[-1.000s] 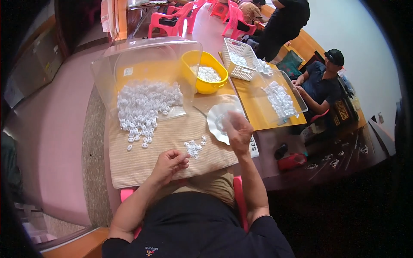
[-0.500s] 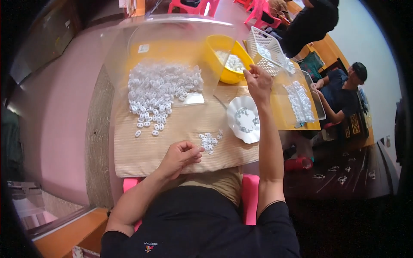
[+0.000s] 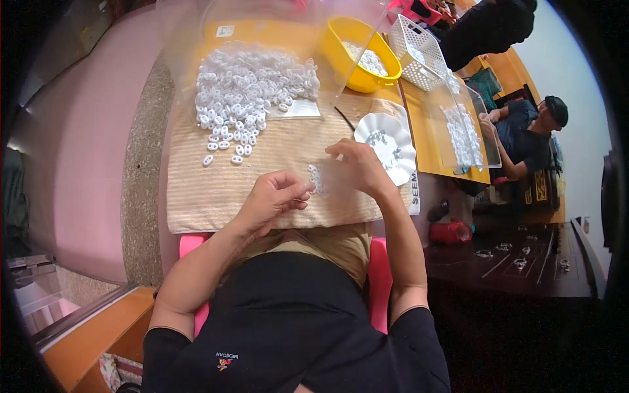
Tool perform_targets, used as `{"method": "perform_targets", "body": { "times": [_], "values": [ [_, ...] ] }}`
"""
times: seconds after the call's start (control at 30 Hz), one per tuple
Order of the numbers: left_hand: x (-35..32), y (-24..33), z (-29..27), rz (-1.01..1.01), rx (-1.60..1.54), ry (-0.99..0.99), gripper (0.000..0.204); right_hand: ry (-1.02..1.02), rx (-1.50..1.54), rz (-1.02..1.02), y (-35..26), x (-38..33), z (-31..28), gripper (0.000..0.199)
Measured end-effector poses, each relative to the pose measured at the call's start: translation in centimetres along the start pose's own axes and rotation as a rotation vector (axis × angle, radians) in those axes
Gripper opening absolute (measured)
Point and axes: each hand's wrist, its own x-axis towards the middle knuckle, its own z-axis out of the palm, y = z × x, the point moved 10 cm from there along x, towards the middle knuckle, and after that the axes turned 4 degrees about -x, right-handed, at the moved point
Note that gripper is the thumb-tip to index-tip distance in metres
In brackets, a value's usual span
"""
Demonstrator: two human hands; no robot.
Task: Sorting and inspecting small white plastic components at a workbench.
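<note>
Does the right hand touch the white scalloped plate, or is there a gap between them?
Cannot tell. In the head view the right hand overlaps the left edge of the white scalloped plate, but from above it is unclear whether it rests on it or hovers.

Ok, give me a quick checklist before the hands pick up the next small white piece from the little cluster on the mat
1. Left hand beside the small cluster of white pieces: ok.
2. Right hand over the cluster: ok.
3. Whether either hand already holds a piece: cannot tell.
4. Cluster lies on the woven mat, away from its edge: ok.
5. White scalloped dish next to the right hand: ok.
6. Big pile of white pieces apart from the cluster: ok.
</note>
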Motion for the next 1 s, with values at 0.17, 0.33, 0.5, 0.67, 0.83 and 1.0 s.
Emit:
{"method": "perform_targets", "body": {
  "times": [0.17, 0.33, 0.5, 0.67, 0.83, 1.0],
  "values": [
    [0.0, -0.1, -0.4, 0.027, 0.031, -0.009, 0.013, -0.045, -0.075, -0.029, -2.2, 0.7, 0.9, 0.026],
    [0.0, -0.5, -0.2, 0.001, 0.070, -0.016, 0.013, 0.055, -0.023, -0.013, -2.0, 3.1, 1.1, 0.023],
    [0.1, 0.1, -0.5, 0.035, 0.009, 0.003, 0.013, 0.078, 0.027, -0.012, -1.8, 4.7, 0.3, 0.022],
    [0.0, 1.0, -0.7, 0.046, 0.024, 0.005, 0.013, -0.196, -0.081, 0.008, -2.2, 2.0, 2.0, 0.027],
    [0.1, 0.8, -0.7, 0.050, 0.023, 0.024, 0.013, -0.207, -0.187, 0.007, -2.3, 0.1, 2.7, 0.022],
    [0.3, 0.4, -0.8, 0.056, 0.023, 0.009, 0.012, -0.238, -0.215, 0.033, -2.4, 0.1, 2.7, 0.024]
  ]
}}
